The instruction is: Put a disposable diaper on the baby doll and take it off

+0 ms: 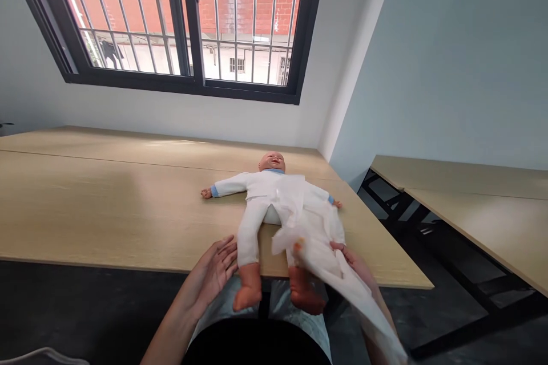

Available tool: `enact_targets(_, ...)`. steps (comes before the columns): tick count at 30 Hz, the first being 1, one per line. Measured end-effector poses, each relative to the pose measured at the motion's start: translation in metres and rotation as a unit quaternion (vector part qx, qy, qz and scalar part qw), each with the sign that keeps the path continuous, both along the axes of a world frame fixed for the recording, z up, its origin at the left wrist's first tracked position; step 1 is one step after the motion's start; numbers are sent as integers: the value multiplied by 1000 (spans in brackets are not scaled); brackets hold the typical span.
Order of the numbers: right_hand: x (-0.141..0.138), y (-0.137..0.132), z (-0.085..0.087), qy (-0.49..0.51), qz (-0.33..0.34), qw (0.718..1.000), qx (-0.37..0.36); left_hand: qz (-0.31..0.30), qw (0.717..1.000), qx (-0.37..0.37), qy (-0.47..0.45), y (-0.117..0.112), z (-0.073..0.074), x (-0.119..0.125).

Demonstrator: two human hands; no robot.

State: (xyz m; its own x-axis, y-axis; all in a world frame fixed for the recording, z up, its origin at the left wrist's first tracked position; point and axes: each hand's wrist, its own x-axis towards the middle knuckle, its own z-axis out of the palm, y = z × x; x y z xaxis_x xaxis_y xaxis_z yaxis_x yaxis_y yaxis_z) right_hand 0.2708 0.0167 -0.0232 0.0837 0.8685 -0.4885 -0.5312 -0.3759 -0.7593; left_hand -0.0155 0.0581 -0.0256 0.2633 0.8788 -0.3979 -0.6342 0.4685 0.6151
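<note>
Right now, a baby doll (262, 189) lies on its back on a pale wood table (107, 205), its feet (247, 290) hanging past the table's near edge. It wears a white romper (252, 234) with blue cuffs. A thin white sheet (319, 256) lies across the doll's middle, and its lower end rises off the doll's right leg toward the person's right side.

The right hand (357, 269) sits under that raised end, just right of the doll's legs; the sheet hides whether its fingers close on it. The left hand (212, 272) holds nothing, open with fingers spread, just beside the doll's right leg.

Beyond the doll's head is a barred window (184, 23); right of the doll stands a second table (466, 182).
</note>
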Motion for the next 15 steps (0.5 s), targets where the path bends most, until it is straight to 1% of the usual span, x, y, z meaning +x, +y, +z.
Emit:
enact_targets(2, -8, 7, -3, 63, 21, 997, -38, -33, 999, -10, -21, 5, -2, 11)
enact_targets(5, -20, 9, -4, 106, 29, 993, -41, -84, 995, -1, -50, 8, 0, 29)
enact_targets(8, -26, 9, -5, 108, 18, 993, -37, -105, 991, 14, -88, 5, 3, 46)
enact_targets(10, -26, 9, -6, 101, 18, 994, -36, -123, 984, 5, -131, 0, 4, 55)
enact_targets(13, -22, 7, -6, 98, 45, 994, -32, -161, 966, -10, -200, -9, 0, 66)
enact_targets(15, -18, 5, -5, 80, 65, 995, 7, -194, 955, 11, -224, -14, -4, 72)
